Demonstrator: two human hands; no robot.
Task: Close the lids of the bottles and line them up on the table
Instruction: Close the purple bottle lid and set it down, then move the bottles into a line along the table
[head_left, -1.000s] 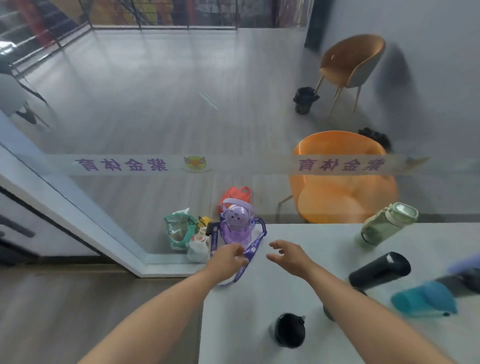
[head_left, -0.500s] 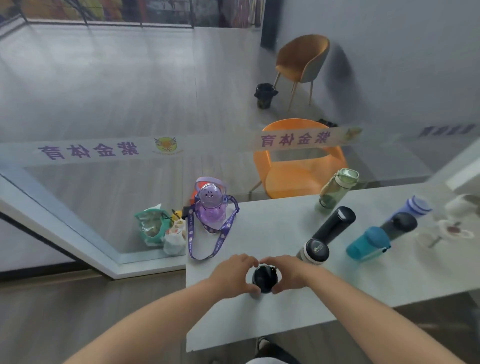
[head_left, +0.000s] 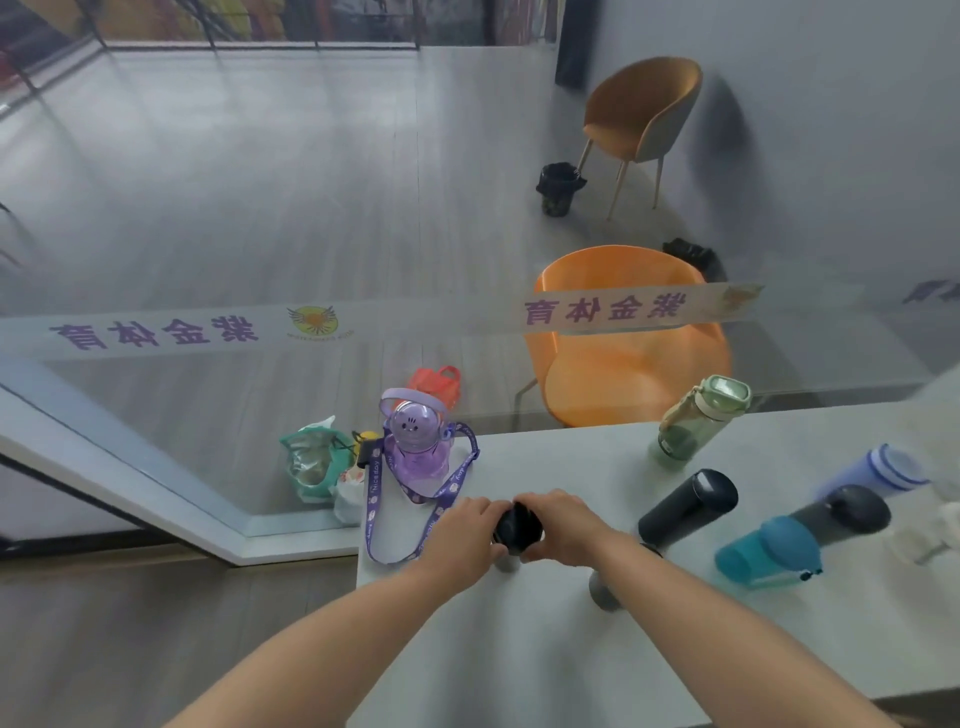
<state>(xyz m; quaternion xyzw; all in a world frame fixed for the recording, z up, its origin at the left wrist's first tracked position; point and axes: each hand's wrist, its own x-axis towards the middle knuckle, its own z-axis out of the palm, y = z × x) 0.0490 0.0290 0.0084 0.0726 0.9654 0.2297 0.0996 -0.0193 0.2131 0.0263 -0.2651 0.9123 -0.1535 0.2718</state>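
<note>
Head view shows both hands meeting around a small black bottle (head_left: 518, 526). It stands near the front left part of the surface (head_left: 519, 654), just in front of the purple bottle (head_left: 417, 447). The left hand (head_left: 466, 530) curls its fingers around the left side, and the right hand (head_left: 563, 525) curls around the right side, so each has a closed grip on this bottle. The camera looks straight down on the top, so I cannot tell which hand takes the lid and which takes the body, or if the lid is already tight.

I judge that the step in hand is closing this lid. To do it well, one hand should keep the body still on the surface while the other turns the lid until it stops, without tilting the bottle. The purple lanyard (head_left: 374, 519) lies just beside the left hand, and it is better not to catch it. The green bottle (head_left: 698, 421), the dark flask (head_left: 688, 506) and the teal bottle (head_left: 769, 551) wait to the right, well apart, not yet in a line.
</note>
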